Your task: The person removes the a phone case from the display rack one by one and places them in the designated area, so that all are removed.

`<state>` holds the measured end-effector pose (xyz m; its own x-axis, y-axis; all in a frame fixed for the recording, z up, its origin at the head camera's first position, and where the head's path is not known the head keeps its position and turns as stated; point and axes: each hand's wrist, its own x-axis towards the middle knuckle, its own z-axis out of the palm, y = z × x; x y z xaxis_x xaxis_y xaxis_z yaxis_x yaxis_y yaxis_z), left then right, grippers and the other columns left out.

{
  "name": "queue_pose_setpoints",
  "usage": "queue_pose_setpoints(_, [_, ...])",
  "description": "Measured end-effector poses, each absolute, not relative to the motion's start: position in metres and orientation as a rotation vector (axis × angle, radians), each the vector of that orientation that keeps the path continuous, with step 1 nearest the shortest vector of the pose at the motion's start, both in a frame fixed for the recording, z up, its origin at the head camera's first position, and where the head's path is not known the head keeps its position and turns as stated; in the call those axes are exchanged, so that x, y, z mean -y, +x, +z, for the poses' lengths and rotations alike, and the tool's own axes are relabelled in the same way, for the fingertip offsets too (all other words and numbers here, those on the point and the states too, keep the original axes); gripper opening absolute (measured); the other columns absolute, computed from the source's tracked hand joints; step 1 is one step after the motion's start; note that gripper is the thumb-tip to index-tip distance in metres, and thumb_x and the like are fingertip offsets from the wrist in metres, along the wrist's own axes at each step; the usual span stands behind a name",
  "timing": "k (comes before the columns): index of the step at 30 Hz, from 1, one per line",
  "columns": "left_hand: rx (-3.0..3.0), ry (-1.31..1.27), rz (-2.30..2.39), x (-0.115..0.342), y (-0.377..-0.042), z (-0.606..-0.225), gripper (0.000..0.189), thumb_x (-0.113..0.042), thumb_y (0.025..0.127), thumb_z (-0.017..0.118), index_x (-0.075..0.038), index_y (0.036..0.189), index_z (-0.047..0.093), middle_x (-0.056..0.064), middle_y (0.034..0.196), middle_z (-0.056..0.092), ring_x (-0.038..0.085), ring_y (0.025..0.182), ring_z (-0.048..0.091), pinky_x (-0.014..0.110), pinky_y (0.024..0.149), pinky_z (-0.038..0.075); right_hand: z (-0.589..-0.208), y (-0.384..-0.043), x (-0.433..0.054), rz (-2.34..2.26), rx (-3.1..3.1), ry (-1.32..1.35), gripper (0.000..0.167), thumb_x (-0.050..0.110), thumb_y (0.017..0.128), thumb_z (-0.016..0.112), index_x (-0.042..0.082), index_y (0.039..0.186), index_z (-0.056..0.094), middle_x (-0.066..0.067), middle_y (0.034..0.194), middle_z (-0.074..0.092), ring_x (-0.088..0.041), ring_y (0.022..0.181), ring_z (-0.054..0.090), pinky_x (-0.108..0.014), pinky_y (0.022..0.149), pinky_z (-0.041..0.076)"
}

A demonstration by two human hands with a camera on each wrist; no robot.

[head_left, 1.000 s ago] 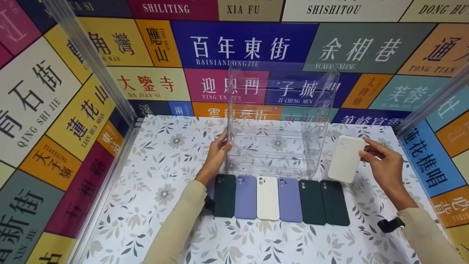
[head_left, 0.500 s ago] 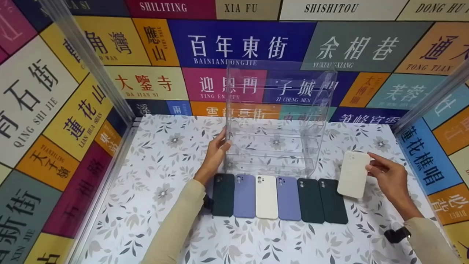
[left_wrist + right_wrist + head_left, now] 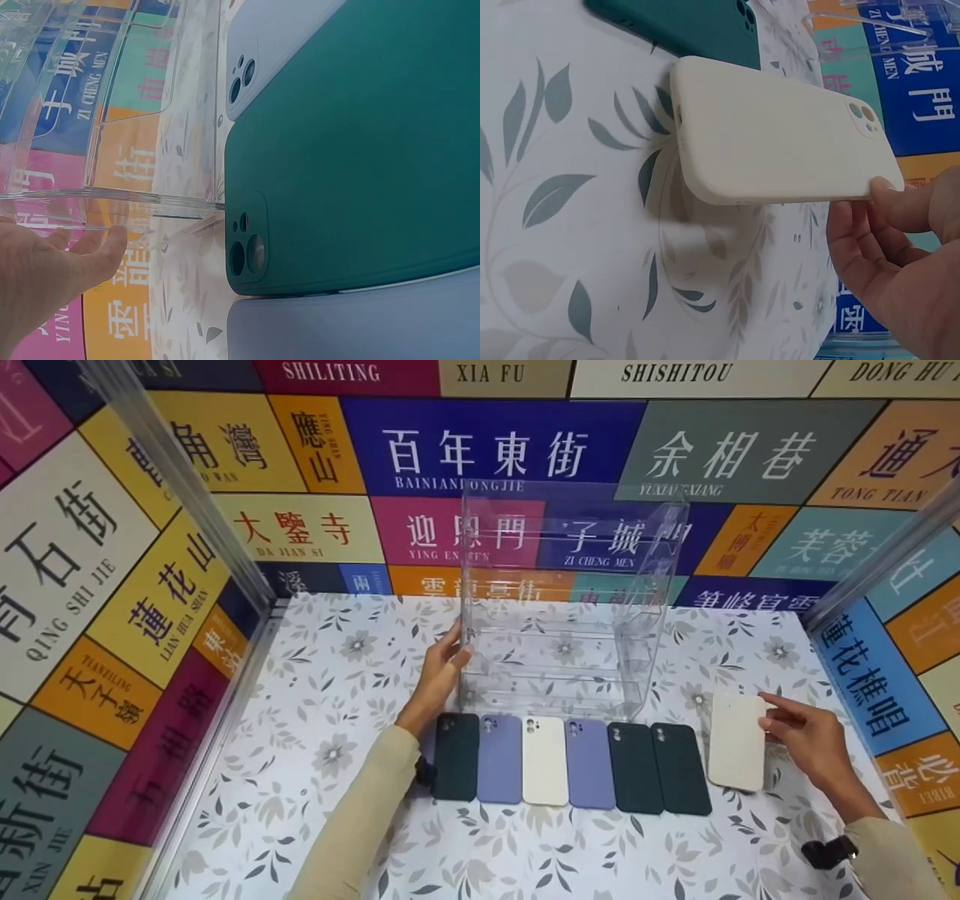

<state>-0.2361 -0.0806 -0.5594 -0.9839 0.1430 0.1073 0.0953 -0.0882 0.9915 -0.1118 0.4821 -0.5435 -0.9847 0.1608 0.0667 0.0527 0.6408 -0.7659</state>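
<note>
My right hand point(image 3: 806, 742) pinches a cream phone case point(image 3: 737, 742) by its upper right edge, thumb on the back face. Tilted, with a shadow on the cloth below it, this phone case point(image 3: 780, 135) is beside the right end of a row of cases. Two dark green cases point(image 3: 681, 769) end that row; further left lie a purple case point(image 3: 591, 763), a cream case point(image 3: 545, 761), another purple case point(image 3: 500, 759) and a dark green case point(image 3: 457, 757). My left hand point(image 3: 435, 679) touches the left side of a clear tiered display rack point(image 3: 562, 682), fingers fairly straight.
The clear rack stands directly behind the row. A floral cloth point(image 3: 337, 825) covers the table. Printed walls with street names enclose the back, left and right, with clear corner strips point(image 3: 191, 487). Dark wrist bands sit at both sleeves.
My right hand has brought the cream case toward me and slightly right, from beside the rack to beside the row's right end. My left hand stays at the rack.
</note>
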Motion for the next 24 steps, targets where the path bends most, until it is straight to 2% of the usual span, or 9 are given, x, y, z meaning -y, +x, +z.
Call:
queue_pose_setpoints(4, [-2.107,0.263,2.283,0.081,-0.236,-0.559,0.066,-0.004,0.109,0.059,-0.005,0.170,0.036,0.018,0.174,0.041,0.039,0.153,0.050,0.056,0.126,0.038,-0.549,-0.110,-0.486,1.236,2.820,-0.161,0.048,-0.002,0.105,0.070,-0.008,0.151,0.061,-0.020,0.114,0.074,0.007,0.085,0.067,-0.015,0.074,0.059])
queue_pose_setpoints(6, [-2.115,0.261,2.283,0.080,-0.236,-0.559,0.065,-0.004,0.109,0.059,-0.005,0.170,0.037,0.019,0.174,0.041,0.040,0.153,0.049,0.056,0.126,0.038,-0.552,-0.109,-0.487,1.240,2.856,-0.144,0.048,-0.001,0.105,0.070,-0.008,0.152,0.060,-0.030,0.119,0.070,0.006,0.086,0.067,-0.016,0.074,0.060])
queue_pose_setpoints(14, [-2.106,0.284,2.288,0.080,-0.235,-0.558,0.066,-0.005,0.110,0.057,-0.005,0.171,0.032,0.019,0.175,0.038,0.045,0.155,0.045,0.057,0.126,0.037,-0.566,-0.105,-0.489,1.276,2.893,-0.077,0.047,-0.005,0.103,0.070,-0.015,0.148,0.059,-0.029,0.112,0.072,0.002,0.084,0.069,-0.018,0.073,0.061])
queue_pose_setpoints(18, [-2.109,0.273,2.293,0.079,-0.235,-0.558,0.067,-0.004,0.109,0.058,-0.003,0.171,0.033,0.021,0.175,0.038,0.043,0.154,0.047,0.057,0.126,0.038,-0.572,-0.104,-0.489,1.241,2.928,-0.075,0.047,-0.005,0.104,0.069,-0.016,0.148,0.058,-0.029,0.112,0.071,0.000,0.083,0.068,-0.016,0.073,0.059])
queue_pose_setpoints(24, [-2.126,0.264,2.294,0.079,-0.235,-0.557,0.067,-0.004,0.108,0.060,0.000,0.170,0.033,0.023,0.174,0.038,0.044,0.153,0.047,0.056,0.126,0.038,-0.580,-0.104,-0.487,1.280,2.944,-0.099,0.047,-0.006,0.105,0.067,-0.020,0.148,0.055,-0.032,0.113,0.071,-0.004,0.082,0.070,-0.020,0.072,0.061])
